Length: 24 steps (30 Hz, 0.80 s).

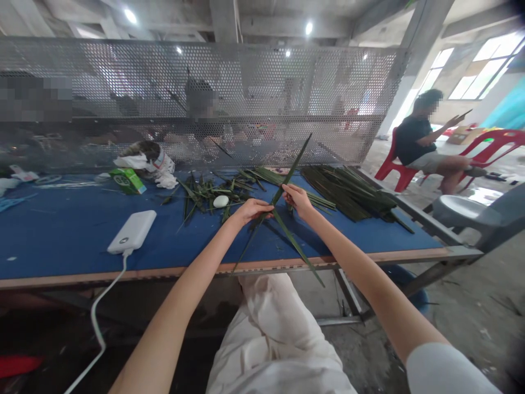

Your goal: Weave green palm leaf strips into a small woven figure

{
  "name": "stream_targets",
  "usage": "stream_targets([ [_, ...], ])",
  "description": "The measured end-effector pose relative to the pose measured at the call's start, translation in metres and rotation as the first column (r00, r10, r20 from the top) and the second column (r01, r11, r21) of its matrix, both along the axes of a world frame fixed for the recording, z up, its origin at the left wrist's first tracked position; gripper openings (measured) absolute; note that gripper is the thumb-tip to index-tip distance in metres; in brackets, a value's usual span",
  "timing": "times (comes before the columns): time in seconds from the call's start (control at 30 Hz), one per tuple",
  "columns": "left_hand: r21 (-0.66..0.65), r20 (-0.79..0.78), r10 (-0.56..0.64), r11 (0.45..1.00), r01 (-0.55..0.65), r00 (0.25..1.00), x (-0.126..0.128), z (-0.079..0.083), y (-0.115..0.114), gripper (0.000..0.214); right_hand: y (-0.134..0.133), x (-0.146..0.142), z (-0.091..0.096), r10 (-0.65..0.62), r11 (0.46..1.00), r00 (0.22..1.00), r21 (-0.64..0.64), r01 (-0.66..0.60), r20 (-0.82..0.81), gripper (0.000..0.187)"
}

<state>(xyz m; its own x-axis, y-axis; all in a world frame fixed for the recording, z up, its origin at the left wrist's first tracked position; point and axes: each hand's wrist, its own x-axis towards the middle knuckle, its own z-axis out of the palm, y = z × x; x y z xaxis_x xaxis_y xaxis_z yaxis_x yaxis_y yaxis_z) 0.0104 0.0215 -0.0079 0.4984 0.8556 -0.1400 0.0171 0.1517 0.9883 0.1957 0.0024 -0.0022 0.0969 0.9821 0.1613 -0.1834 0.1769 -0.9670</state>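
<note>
My left hand (250, 210) and my right hand (297, 200) meet above a blue-topped table (61, 235), both pinching long, narrow green palm leaf strips. One strip (294, 167) rises to the far right and runs down past my left hand. A second strip (297, 249) slants toward the near table edge, crossing the first by my hands. Behind my right hand lies a neat stack of dark green leaf strips (348, 191). A loose heap of cut leaves (207, 192) sits behind my left hand, with a smooth white stone (220, 201) on it.
A white power bank (132, 232) with a white cable (96, 317) lies at left, near a green box (128, 181) and white crumpled cloth (151, 171). A perforated metal screen (197, 93) backs the table. A seated person (422, 139) occupies a red plastic chair at right.
</note>
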Motion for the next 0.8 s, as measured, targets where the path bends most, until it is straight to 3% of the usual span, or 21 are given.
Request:
stream_targets([
  [0.1,0.019,-0.016,0.033,0.999,-0.033,0.999,0.000,-0.002,0.000,0.033,0.002,0.002,0.004,0.031,0.996,0.989,-0.074,-0.042,-0.143,0.019],
  [0.27,0.052,-0.007,0.114,0.992,-0.114,0.993,0.000,-0.002,0.001,0.030,0.004,0.005,0.013,0.120,0.973,0.936,-0.147,-0.176,-0.330,0.035],
  [0.4,0.103,0.026,0.185,0.977,-0.187,0.982,-0.002,-0.001,0.002,0.026,0.001,0.007,0.017,0.229,0.937,0.932,-0.197,-0.289,-0.279,0.018],
  [0.5,0.150,0.057,0.223,0.962,-0.229,0.973,-0.006,-0.003,0.005,0.023,-0.004,0.009,0.017,0.385,0.862,0.888,-0.246,-0.443,-0.252,0.007],
  [0.6,0.216,0.037,0.244,0.945,-0.246,0.969,-0.010,-0.007,0.010,0.024,-0.008,0.011,0.015,0.488,0.792,0.822,-0.246,-0.558,-0.293,0.017],
  [0.8,0.254,0.042,0.252,0.933,-0.254,0.967,-0.013,-0.012,0.017,0.030,-0.008,0.011,0.009,0.542,0.735,0.790,-0.294,-0.611,-0.286,0.031],
])
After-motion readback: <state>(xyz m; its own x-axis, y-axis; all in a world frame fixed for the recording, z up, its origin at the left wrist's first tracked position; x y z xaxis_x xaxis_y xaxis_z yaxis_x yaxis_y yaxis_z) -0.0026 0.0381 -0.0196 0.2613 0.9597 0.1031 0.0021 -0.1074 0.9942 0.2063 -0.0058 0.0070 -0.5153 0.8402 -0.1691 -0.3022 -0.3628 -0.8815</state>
